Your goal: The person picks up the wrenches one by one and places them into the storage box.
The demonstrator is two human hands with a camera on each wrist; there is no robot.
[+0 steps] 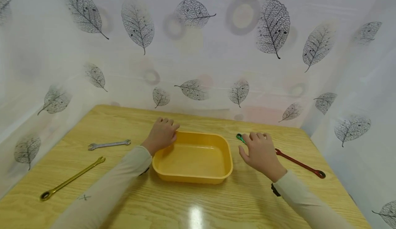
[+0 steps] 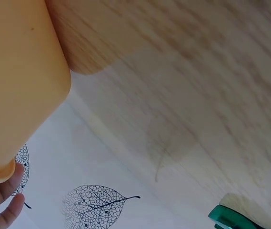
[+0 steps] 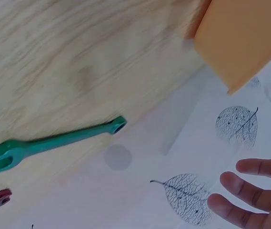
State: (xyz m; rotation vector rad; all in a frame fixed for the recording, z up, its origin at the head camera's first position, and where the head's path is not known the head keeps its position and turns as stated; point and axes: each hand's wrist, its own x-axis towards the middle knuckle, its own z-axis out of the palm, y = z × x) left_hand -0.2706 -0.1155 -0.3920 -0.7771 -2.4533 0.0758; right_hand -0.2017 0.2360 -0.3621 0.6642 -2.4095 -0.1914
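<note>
My left hand (image 1: 162, 134) grips the back left corner of a yellow plastic tray (image 1: 191, 180). In the left wrist view, its fingers (image 2: 12, 183) bend at the tray's rim. The right hand (image 1: 260, 153) holds nothing and is raised to the right of the tray, fingers apart. It covers much of a green wrench (image 1: 239, 137) in the head view. The right wrist view shows that green wrench (image 3: 61, 141) whole on the table, apart from the spread fingers (image 3: 249, 193). Near the right wrist lies a red wrench (image 1: 301, 165), partly hidden by the hand.
On the left of the wooden table (image 1: 173, 208) lie a silver wrench (image 1: 109, 144) and a gold wrench (image 1: 72, 179). A white leaf-patterned sheet (image 1: 198, 57) hangs behind and along the sides. One shiny green piece (image 2: 233, 217) shows at the left wrist view's lower right.
</note>
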